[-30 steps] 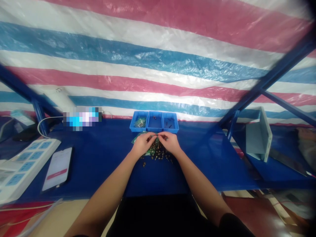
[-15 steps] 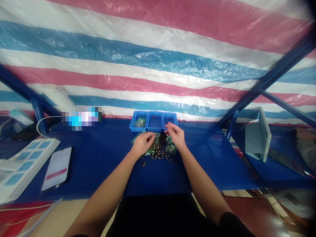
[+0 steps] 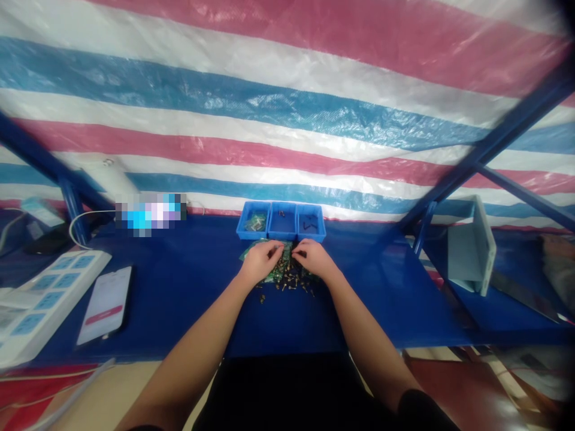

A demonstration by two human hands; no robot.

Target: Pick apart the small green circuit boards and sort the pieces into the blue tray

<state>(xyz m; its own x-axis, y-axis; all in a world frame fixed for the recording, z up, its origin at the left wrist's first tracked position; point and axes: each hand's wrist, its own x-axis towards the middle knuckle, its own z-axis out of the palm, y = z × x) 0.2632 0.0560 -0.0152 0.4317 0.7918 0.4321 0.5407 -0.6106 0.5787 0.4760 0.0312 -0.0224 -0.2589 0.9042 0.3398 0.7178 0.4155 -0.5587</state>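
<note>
Both my hands are near the centre of the frame, just below the row of blue bins, over a loose heap of small parts on the blue tabletop (image 3: 179,287). My left hand (image 3: 262,262) is at the left edge of the heap, thumb and forefinger drawn close together at the tips; I can't make out whether anything is between them. My right hand (image 3: 313,257) faces it from the other side, near but apart, its thumb and fingertips also brought together, and whatever they might be pinching is too small to tell.

Between and below my hands lie brass-coloured screws (image 3: 290,279), mixed with green pieces (image 3: 271,277) that look like small circuit boards. Just above, the left bin (image 3: 239,230) holds more green pieces, the middle bin (image 3: 282,228) has a few small parts near its far wall, and the right bin (image 3: 321,230) holds a few dark screws (image 3: 306,225).

At the lower left of the frame a smartphone (image 3: 106,308) lies beside a white power strip (image 3: 49,302). Striped plastic sheeting (image 3: 269,108) fills the upper part of the frame.
</note>
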